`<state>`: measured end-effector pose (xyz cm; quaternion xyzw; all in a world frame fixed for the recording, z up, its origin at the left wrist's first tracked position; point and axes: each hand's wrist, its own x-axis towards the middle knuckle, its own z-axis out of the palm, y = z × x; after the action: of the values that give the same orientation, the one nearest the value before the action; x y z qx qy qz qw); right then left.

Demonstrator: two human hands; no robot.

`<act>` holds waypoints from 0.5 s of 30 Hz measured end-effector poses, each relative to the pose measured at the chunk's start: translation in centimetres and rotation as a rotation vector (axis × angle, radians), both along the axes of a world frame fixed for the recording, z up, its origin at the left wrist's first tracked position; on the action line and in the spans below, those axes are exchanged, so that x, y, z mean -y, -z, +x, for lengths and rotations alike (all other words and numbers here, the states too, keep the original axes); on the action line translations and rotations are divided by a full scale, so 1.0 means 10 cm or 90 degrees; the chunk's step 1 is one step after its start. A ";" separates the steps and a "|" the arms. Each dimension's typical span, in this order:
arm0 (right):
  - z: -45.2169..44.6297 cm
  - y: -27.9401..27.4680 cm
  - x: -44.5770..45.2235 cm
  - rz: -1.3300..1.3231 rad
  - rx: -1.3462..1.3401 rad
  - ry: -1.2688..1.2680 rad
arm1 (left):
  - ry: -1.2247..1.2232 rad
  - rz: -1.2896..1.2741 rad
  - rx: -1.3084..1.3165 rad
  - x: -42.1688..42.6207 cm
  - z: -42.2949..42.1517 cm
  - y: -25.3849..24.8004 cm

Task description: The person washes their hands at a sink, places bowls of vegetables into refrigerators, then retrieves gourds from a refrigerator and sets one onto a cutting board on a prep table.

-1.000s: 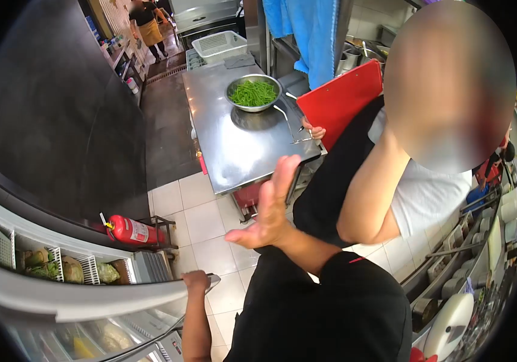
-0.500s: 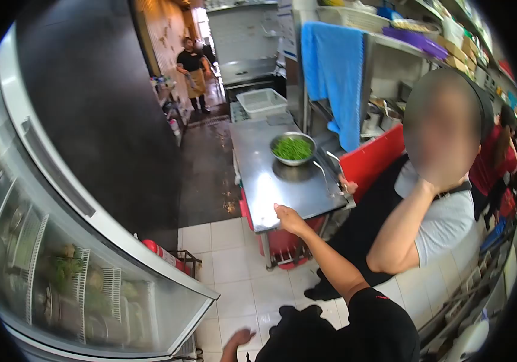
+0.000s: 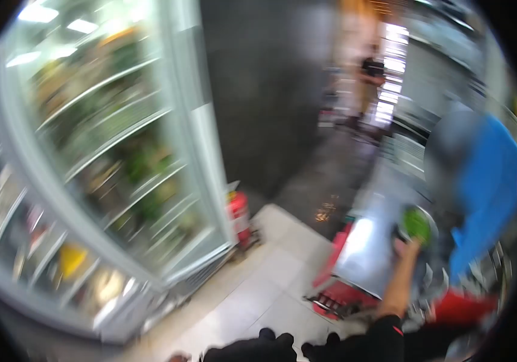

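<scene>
My right hand is stretched out over the steel table, at the near side of a metal bowl. Chopped green vegetables, perhaps green beans, fill the bowl. Motion blur smears the fingers, so I cannot tell whether they grip the rim or only touch it. Just a sliver of my left hand shows at the bottom edge, low over the floor and away from any object; its fingers are mostly cut off.
Glass-door fridges with stocked shelves stand on the left. A fire extinguisher sits on the floor beside them. A blue towel hangs at the right, and a red board is below it. Someone stands down the passage.
My view has swung left, bringing more of the fridges in. My right hand has gone from the table's near edge to the bowl. The nearby co-worker's head is out of view.
</scene>
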<state>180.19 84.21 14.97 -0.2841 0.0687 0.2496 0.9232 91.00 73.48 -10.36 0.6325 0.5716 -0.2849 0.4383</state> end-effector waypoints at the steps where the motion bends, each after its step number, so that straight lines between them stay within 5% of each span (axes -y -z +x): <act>1: 0.43 0.52 0.00 0.044 0.061 -0.071 | -0.013 0.002 -0.020 0.05 0.02 0.14; 2: 0.90 1.05 0.09 -0.363 0.367 -0.190 | -0.023 0.002 -0.033 0.09 0.08 0.20; 3: 1.00 1.05 0.15 -0.429 0.379 -0.179 | -0.036 0.032 -0.020 0.15 0.22 0.28; 4: 0.96 0.98 0.15 -0.399 0.299 -0.138 | -0.128 -0.028 0.006 0.01 0.58 -0.35; 5: 0.87 0.88 0.11 -0.394 0.259 -0.092 | -0.140 0.139 0.130 0.03 0.77 -0.58; 8: 0.44 0.59 -0.07 -0.415 0.268 -0.057 | -0.317 0.236 0.138 -0.07 1.06 -0.35; 11: 0.02 0.39 -0.06 -0.408 0.281 -0.047 | -0.427 0.165 0.191 -0.35 1.12 -0.75; 15: -0.62 0.24 0.02 -0.381 0.300 -0.076 | -0.436 0.320 0.145 -0.82 0.49 -0.73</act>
<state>173.99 83.96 12.58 -0.5941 -0.0925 0.1995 0.7737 95.86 81.67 -3.11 0.5206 0.7478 0.0966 0.4004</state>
